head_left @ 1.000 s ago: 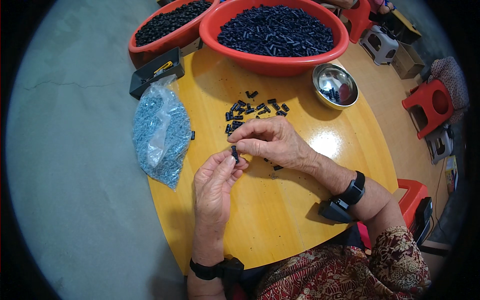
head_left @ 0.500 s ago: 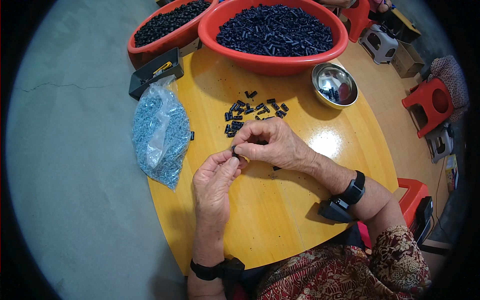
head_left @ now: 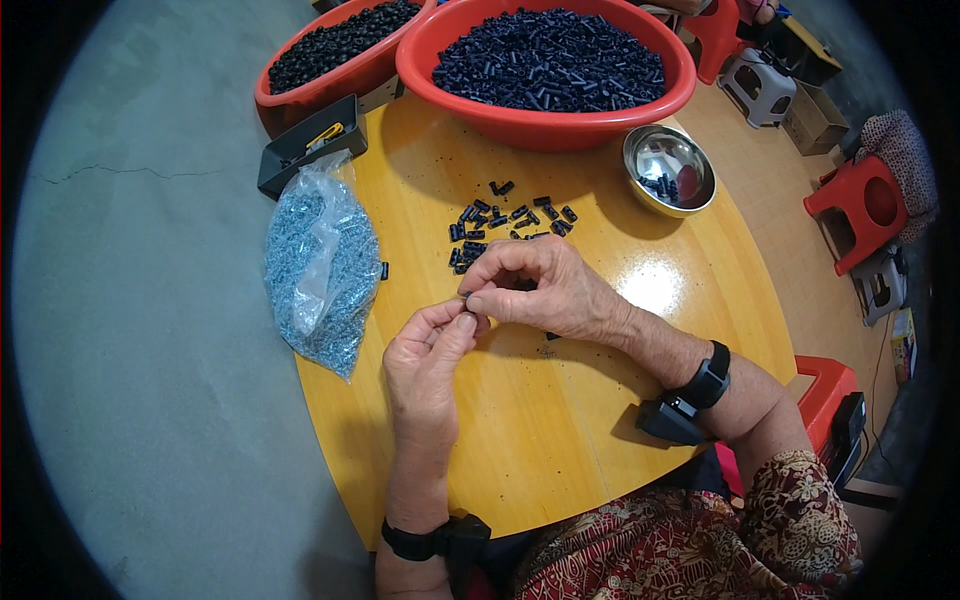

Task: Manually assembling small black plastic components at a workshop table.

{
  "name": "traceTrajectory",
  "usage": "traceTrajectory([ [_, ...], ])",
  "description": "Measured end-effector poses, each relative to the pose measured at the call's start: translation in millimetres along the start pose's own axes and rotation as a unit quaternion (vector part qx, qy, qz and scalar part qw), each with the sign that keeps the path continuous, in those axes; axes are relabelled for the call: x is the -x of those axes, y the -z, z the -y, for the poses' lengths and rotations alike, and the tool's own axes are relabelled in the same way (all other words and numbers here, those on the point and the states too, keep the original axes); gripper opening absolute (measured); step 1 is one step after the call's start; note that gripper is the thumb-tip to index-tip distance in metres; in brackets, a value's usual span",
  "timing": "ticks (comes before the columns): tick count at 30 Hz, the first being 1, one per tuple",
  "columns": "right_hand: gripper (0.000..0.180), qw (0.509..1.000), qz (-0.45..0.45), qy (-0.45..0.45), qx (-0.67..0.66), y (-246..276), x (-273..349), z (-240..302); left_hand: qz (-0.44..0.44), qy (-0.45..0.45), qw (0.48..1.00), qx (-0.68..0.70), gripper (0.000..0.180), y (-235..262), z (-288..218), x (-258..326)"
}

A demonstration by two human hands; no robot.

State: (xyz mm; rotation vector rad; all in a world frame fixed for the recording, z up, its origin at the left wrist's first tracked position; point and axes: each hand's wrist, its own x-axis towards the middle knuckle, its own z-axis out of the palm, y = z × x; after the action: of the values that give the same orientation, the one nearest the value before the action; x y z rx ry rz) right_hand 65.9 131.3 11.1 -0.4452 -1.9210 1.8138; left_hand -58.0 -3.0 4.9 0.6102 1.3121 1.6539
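My left hand [head_left: 430,360] and my right hand [head_left: 545,285] meet over the middle of the table, thumbs and fingertips pinched together. Between them sits a small black plastic piece [head_left: 469,297], mostly hidden by the fingers. Just beyond my hands lie several short black cylindrical pieces [head_left: 475,236] in a loose cluster on the yellow wooden table [head_left: 540,430]. To the left of my hands rests a clear plastic bag [head_left: 322,265] full of small silvery metal parts, with one black piece beside it.
A large red basin [head_left: 545,128] heaped with black pieces stands at the far edge, next to another red basin [head_left: 275,110] of black parts. A grey tray [head_left: 290,150] holds a yellow-handled tool. At the far right sits a metal bowl [head_left: 665,150] with several black pieces inside.
Both hands stay nearly in place; the left has shifted very slightly left. Less of the black piece shows between the fingertips.
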Motion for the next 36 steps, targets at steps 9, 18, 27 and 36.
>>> traceTrajectory([
  [9, 0.009, 1.000, 0.012, -0.019, -0.015, 0.4, 0.2, -0.5, -0.001, -0.016, 1.000, -0.026, 0.018, -2.2, 3.0, -0.1],
  [18, 0.009, 0.999, 0.007, -0.012, -0.044, 0.6, -1.3, -2.6, -0.020, -0.013, 1.000, -0.018, 0.018, -2.0, 2.5, 0.0],
  [27, 0.010, 0.998, 0.024, -0.012, -0.054, 3.1, -2.3, -4.3, 0.002, -0.013, 1.000, -0.001, 0.017, 0.9, 3.1, 1.0],
  [36, 0.011, 0.996, -0.010, -0.018, -0.089, 3.3, -1.6, -1.5, -0.017, -0.011, 1.000, 0.005, 0.018, -0.2, 0.2, 0.8],
])
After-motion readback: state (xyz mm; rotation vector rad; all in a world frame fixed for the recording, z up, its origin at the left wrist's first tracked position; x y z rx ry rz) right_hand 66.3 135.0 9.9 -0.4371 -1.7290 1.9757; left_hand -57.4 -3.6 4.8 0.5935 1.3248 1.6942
